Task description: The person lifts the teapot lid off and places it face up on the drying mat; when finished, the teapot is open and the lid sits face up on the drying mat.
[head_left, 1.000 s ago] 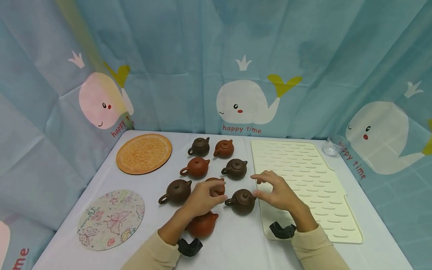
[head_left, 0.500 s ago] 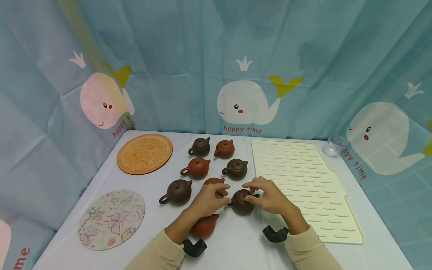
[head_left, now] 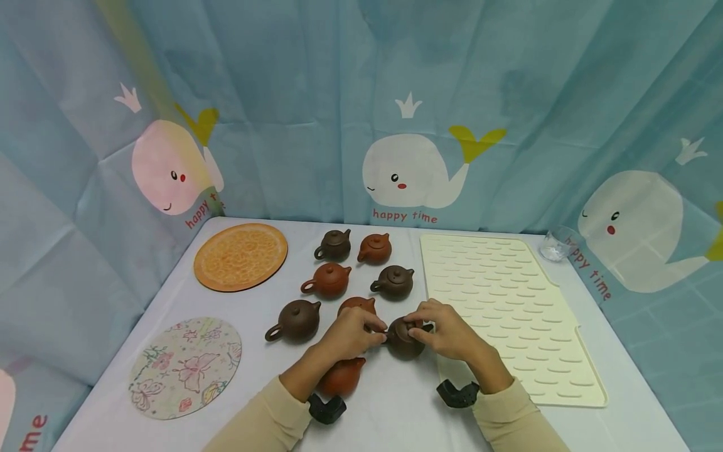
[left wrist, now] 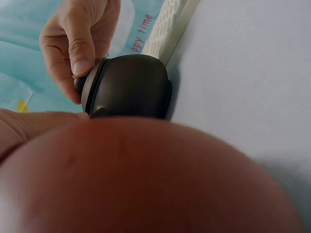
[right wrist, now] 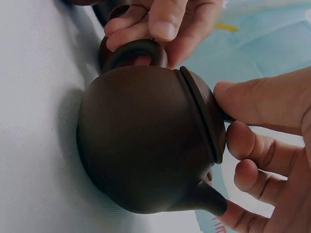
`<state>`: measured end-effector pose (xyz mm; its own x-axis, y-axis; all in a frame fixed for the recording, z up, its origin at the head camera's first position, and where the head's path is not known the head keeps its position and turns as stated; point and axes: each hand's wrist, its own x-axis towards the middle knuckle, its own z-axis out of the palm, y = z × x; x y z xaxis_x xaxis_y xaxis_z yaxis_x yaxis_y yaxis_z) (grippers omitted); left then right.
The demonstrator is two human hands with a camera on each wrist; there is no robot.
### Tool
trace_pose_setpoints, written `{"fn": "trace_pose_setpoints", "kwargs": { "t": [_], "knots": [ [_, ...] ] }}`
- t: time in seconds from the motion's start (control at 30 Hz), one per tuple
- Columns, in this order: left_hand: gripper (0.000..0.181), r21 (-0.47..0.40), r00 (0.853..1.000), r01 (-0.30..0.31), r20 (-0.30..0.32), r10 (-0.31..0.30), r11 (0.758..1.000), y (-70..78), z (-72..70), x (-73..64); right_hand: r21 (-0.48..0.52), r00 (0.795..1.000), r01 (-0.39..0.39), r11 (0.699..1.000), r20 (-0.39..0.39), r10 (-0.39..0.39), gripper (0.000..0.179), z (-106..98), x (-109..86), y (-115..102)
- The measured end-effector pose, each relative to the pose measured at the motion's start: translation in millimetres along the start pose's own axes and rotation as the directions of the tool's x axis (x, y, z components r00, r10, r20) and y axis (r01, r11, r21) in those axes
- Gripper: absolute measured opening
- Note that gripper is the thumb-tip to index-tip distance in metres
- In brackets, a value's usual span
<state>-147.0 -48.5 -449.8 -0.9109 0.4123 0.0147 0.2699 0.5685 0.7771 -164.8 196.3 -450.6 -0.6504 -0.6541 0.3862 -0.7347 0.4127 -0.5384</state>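
Observation:
A dark brown teapot stands upright on the white cloth between both hands. My left hand holds its ring-shaped handle, thumb and fingers gathered about it. With thumb and forefinger my right hand pinches the knob of the lid, which sits on the pot; the knob is mostly hidden. The spout points toward the right hand's lower fingers. Under my left forearm lies a reddish teapot, large and blurred in the left wrist view. Another reddish teapot is partly behind the left hand.
Farther back stand several brown and reddish teapots, among them a brown one. A cream ridged tray lies at right, a clear glass behind it. An orange round mat and a floral round mat lie at left.
My right hand has moved left and down onto the lid knob of the brown teapot. My left hand has shifted slightly right and taken hold of the handle. The teapot stays in place.

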Motion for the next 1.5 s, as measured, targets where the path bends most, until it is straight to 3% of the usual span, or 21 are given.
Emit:
{"fn": "trace_pose_setpoints", "kwargs": {
  "t": [0.2, 0.47, 0.7, 0.83, 1.0, 1.17, 1.27, 1.33, 1.43, 1.5],
  "knots": [
    [0.011, 0.039, 1.000, 0.006, -0.006, -0.006, 0.999, -1.2, 0.7, 0.8, -0.021, 1.000, 0.009, 1.000, 0.008, -0.009, 0.015, -1.2, 3.4, -3.6],
    [0.011, 0.015, 1.000, -0.003, -0.015, 0.003, 1.000, -2.4, 3.5, 1.6, -0.018, 0.999, -0.016, 1.000, -0.034, 0.016, 0.012, -3.0, 2.3, -5.6],
    [0.011, 0.018, 1.000, -0.004, -0.019, 0.004, 1.000, -1.2, 3.6, 1.3, 0.058, 0.989, -0.100, 0.993, -0.100, 0.105, 0.008, -1.2, -2.8, -5.9],
    [0.011, 0.023, 1.000, 0.006, -0.018, -0.006, 1.000, -0.6, 3.7, 1.2, 0.176, 0.966, -0.184, 0.967, -0.151, 0.211, 0.010, 3.8, -6.6, -5.8],
    [0.011, 0.024, 1.000, 0.023, -0.011, -0.023, 0.999, -0.7, 4.0, 0.5, 0.439, 0.915, -0.268, 0.857, -0.163, 0.370, 0.012, 8.7, -11.4, -7.6],
    [0.011, 0.023, 1.000, 0.012, -0.015, -0.012, 1.000, -0.8, 4.1, 0.1, 0.670, 0.892, -0.249, 0.700, -0.122, 0.435, 0.016, 10.9, -14.9, -9.7],
    [0.010, 0.032, 1.000, -0.005, -0.022, 0.005, 0.999, -0.8, 4.3, 0.1, 0.791, 0.899, -0.213, 0.574, -0.071, 0.432, 0.036, 11.2, -16.9, -11.9],
    [0.010, 0.039, 1.000, -0.010, -0.028, 0.011, 0.999, -0.9, 4.4, 0.3, 0.857, 0.915, -0.171, 0.487, -0.045, 0.401, 0.047, 11.2, -18.0, -13.8],
    [0.010, 0.045, 0.999, -0.009, -0.032, 0.010, 0.999, -0.9, 4.4, 0.3, 0.928, 0.937, -0.101, 0.358, -0.033, 0.348, 0.048, 11.8, -19.4, -16.9],
    [0.010, 0.049, 0.999, -0.005, -0.032, 0.006, 0.999, -1.7, 4.6, 0.3, 0.953, 0.947, -0.067, 0.295, -0.033, 0.320, 0.045, 12.8, -20.2, -18.4]
  ]
}}
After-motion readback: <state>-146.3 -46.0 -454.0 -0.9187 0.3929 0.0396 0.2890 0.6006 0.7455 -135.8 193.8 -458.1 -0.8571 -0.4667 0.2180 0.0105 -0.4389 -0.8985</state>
